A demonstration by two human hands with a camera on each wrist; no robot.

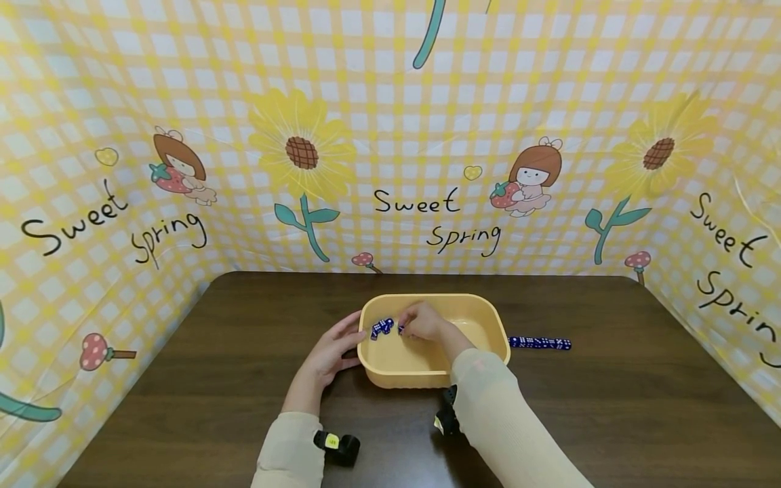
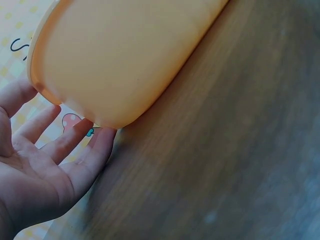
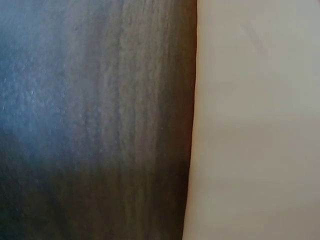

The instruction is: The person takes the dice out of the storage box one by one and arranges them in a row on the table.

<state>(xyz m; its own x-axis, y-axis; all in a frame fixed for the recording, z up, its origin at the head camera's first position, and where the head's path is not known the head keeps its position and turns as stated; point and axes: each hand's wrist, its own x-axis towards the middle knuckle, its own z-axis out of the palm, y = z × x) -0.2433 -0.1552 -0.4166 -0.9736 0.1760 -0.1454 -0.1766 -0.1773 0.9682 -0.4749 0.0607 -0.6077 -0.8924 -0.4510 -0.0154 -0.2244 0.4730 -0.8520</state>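
A pale yellow plastic bin (image 1: 476,332) stands on the brown table. Inside, near its left wall, lies a small cluster of blue dice (image 1: 382,328) with white dots. My right hand (image 1: 422,322) reaches over the front rim into the bin and pinches a blue die (image 1: 401,330) between thumb and fingertips, just right of the cluster. Outside the bin, my left hand (image 1: 334,349) rests its spread fingertips against the left wall, the thumb at the rim. The left wrist view shows those fingers (image 2: 80,170) touching the outer wall. In the right wrist view the hand is hidden; the bin's wall (image 3: 255,120) fills one side.
A straight row of blue dice (image 1: 539,343) lies on the table (image 1: 610,407), extending right from the bin's right side. A yellow checked cloth (image 1: 409,135) with flowers and lettering hangs behind and at both sides. Black wrist cameras (image 1: 348,449) are strapped to both forearms.
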